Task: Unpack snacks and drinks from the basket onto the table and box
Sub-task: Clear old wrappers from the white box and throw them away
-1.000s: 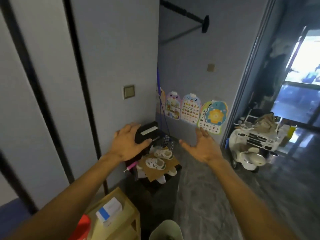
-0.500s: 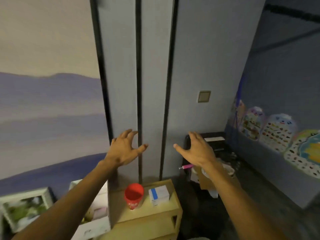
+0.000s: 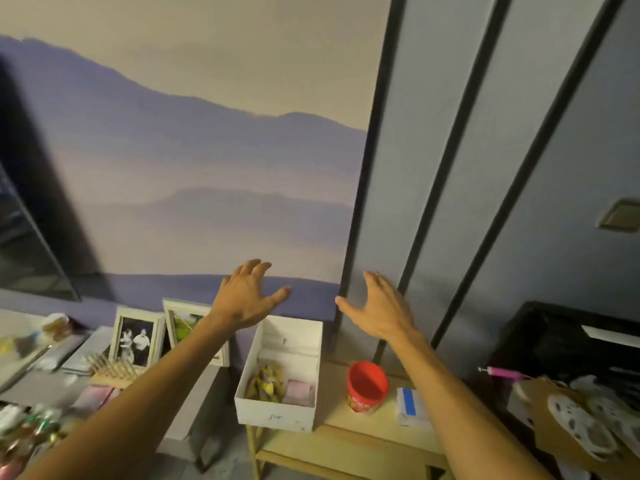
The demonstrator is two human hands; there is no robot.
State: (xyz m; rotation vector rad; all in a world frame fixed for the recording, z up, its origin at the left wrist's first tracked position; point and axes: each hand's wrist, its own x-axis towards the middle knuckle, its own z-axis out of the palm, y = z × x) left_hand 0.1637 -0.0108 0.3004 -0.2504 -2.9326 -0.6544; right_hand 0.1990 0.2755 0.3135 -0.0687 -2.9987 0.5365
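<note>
Our left hand (image 3: 247, 296) and right hand (image 3: 379, 310) hang raised before the wall, palms down, fingers spread and relaxed, grasping nothing and touching nothing. Below and between them the white box (image 3: 277, 415) stands at the left end of the wooden table (image 3: 346, 434), its lid upright at the back and its front wall near the table's front edge. Inside it lie yellow-wrapped snacks (image 3: 265, 381) on the left and a pink packet (image 3: 299, 391) on the right. Just right of the box, near the middle of the table, stands a red cup (image 3: 367, 386), and beside that, toward the right end, lies a white-and-blue carton (image 3: 410, 405). Left of the table, a grey counter (image 3: 201, 386) carries two framed photographs (image 3: 136, 339) along its back edge and a wooden peg rack (image 3: 110, 370) in front of them; a heap of wrappers (image 3: 27, 427) at its near left corner is too blurred for us to identify. Behind everything we see a mountain mural (image 3: 194, 168) and grey panels (image 3: 429, 168) with black strips.
</note>
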